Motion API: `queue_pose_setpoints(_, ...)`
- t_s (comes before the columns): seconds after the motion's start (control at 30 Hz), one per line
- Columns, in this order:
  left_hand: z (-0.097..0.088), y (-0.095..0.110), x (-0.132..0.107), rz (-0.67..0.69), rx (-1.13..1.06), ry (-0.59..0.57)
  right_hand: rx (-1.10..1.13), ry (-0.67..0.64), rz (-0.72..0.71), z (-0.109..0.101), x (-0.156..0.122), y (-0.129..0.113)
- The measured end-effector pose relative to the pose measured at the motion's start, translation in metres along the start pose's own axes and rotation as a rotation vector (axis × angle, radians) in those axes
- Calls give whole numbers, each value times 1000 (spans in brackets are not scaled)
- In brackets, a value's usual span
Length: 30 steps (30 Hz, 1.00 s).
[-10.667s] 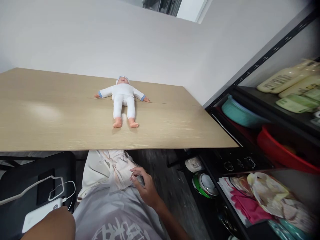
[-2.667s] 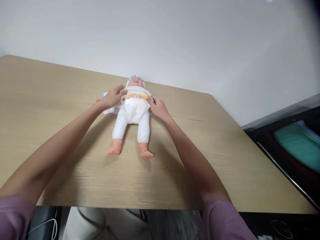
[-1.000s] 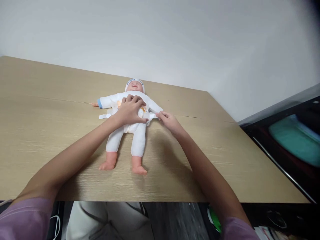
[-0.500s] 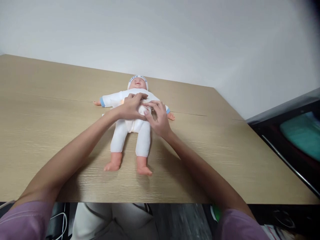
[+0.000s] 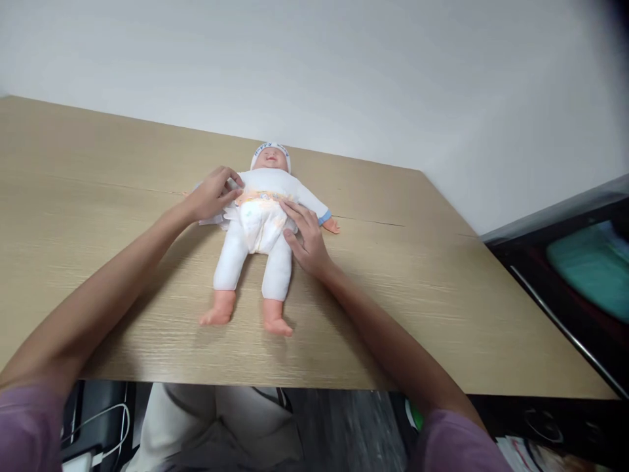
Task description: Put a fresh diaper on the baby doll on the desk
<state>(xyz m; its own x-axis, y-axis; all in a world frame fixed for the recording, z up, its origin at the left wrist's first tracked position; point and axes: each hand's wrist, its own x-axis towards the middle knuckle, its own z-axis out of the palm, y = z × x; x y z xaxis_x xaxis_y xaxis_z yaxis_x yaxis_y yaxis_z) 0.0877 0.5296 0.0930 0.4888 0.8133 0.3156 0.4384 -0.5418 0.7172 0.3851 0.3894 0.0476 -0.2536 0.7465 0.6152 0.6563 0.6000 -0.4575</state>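
A baby doll (image 5: 257, 223) in a white suit and cap lies on its back on the wooden table (image 5: 417, 314), head toward the wall. A white diaper (image 5: 258, 213) with an orange printed band is wrapped round its waist. My left hand (image 5: 212, 193) pinches the diaper's left side tab at the doll's hip. My right hand (image 5: 306, 237) lies with fingers stretched out against the diaper's right side and the doll's hip.
A dark shelf unit (image 5: 565, 262) with a teal basin (image 5: 592, 262) stands to the right of the table. Under the near edge are my lap, a black chair with a white cable (image 5: 103, 423), and items on the floor at the right.
My left hand has left the doll's belly and gone to the diaper's left tab. My right hand has slid from the belly to the right hip. The diaper's front now shows.
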Motion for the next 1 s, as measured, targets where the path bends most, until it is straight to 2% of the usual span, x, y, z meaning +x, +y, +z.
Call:
queue_pose_setpoints(0.07,0,-4,-18,41,109,82,-3,1,-1,-7,6,-10)
queue_pose_setpoints(0.17,-5,-11,-43,-3,247,114,-29,62,-13,-10,23,-32)
queue_pose_setpoints(0.23,-8,-18,-55,-34,313,106,-59,96,-35,-4,40,-46)
queue_pose_setpoints(0.33,-5,-30,-61,-40,359,86,-120,54,-72,14,70,-57)
queue_pose_setpoints(0.43,0,-38,-60,-72,337,75,-145,-11,-81,34,97,-52)
queue_pose_setpoints(0.57,-6,-40,-55,-171,279,0,-155,-140,16,52,115,-32)
queue_pose_setpoints(0.67,-20,-33,-49,-319,168,-72,-176,-189,64,58,117,-25)
queue_pose_setpoints(0.73,-29,-25,-41,-383,23,-65,-203,-216,88,59,116,-26)
queue_pose_setpoints(0.8,-30,-13,-29,-380,-102,-27,-225,-243,114,58,117,-30)
queue_pose_setpoints(0.87,-23,1,-15,-343,-176,-21,-224,-260,125,56,117,-35)
queue_pose_setpoints(1.0,6,28,6,-278,-217,-88,-186,-260,134,52,119,-38)
